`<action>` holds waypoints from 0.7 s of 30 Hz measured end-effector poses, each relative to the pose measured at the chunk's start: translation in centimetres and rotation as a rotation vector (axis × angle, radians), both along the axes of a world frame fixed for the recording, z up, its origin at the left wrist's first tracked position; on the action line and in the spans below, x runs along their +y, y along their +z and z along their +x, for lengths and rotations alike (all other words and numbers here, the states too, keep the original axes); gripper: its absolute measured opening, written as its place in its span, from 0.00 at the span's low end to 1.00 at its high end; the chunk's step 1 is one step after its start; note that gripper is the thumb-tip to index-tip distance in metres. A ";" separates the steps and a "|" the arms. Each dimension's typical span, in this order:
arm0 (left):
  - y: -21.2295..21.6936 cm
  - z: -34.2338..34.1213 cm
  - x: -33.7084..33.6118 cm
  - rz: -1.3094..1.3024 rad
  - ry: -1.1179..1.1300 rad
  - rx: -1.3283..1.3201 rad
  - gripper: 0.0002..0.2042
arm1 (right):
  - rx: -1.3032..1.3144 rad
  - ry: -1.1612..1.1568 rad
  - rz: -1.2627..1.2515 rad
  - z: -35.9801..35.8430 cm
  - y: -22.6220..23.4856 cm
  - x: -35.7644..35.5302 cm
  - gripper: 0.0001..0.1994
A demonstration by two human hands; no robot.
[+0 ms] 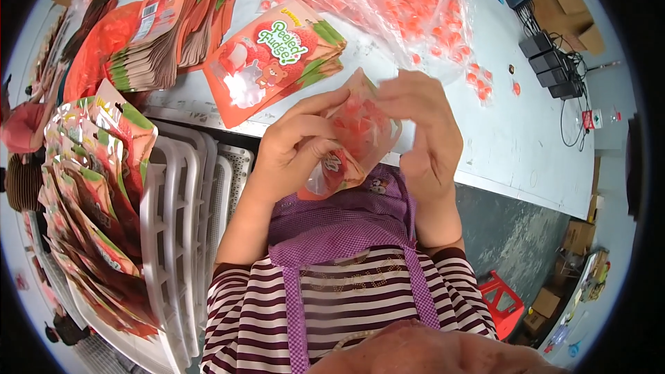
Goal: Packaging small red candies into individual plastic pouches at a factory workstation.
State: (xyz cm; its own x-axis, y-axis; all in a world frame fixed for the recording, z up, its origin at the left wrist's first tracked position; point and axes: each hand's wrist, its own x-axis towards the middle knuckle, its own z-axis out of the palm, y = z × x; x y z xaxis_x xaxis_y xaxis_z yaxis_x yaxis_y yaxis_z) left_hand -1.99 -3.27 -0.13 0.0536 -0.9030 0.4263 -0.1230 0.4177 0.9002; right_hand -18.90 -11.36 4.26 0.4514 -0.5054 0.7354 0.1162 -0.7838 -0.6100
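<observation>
My left hand is closed on a red and peach pouch tilted in front of my chest. Red pieces show within the pouch, and part of its printed face is turned down by my thumb. Beside its right edge is my right hand, with thumb and fingers apart and the fingertips slightly blurred near the pouch's upper end. I see nothing held in that hand. Just beyond, flat printed pouches lie on the white table.
A clear plastic bag of small red wrapped pieces lies at the back, with loose pieces nearby. Stacked pouches stand back left. More pouches fill the left side, by grey plastic trays. Black adapters sit right; a red stool stands below.
</observation>
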 end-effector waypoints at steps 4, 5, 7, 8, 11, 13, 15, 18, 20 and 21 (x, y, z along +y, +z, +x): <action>0.1 -0.4 -0.2 -0.074 -0.039 0.145 0.06 | 0.154 -0.011 -0.050 0.7 -0.9 1.0 0.27; 0.0 -0.5 -0.1 -0.070 -0.037 0.130 0.06 | 0.156 0.002 -0.073 1.0 -1.4 0.9 0.27; 0.0 -0.5 0.0 -0.070 -0.033 0.116 0.06 | 0.158 0.015 -0.101 0.8 -1.1 0.7 0.27; 0.1 -0.3 0.1 -0.055 -0.004 0.191 0.05 | 0.222 0.007 -0.132 0.1 -0.6 0.5 0.25; 0.8 -0.1 1.0 0.046 0.041 0.260 0.05 | 0.453 0.034 -0.156 -0.1 0.0 1.1 0.22; 2.5 -0.3 1.2 0.069 -0.055 0.013 0.05 | 0.738 0.180 -0.085 0.1 -1.3 2.1 0.18; 2.8 -1.2 1.1 -0.069 -0.120 -0.143 0.05 | 0.742 0.261 -0.021 -0.1 -1.4 2.8 0.17; 2.3 -0.7 1.2 -0.136 -0.266 -0.248 0.05 | 0.721 0.398 0.098 -0.6 -1.9 3.1 0.15; 1.4 -0.1 2.0 -0.085 -0.163 -0.139 0.08 | 0.699 0.281 -0.001 -1.1 -1.6 2.9 0.15; 1.1 0.2 2.2 -0.052 -0.160 -0.113 0.06 | 0.698 0.284 -0.001 -1.4 -1.6 2.8 0.15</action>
State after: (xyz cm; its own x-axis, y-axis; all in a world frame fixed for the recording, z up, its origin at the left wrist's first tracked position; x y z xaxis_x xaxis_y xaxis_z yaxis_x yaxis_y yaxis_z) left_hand -1.74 -1.12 1.02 -0.1402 -0.8726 0.4679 -0.1503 0.4859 0.8610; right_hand -20.29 -8.53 2.68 0.9257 -0.2996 0.2308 -0.0997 -0.7821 -0.6151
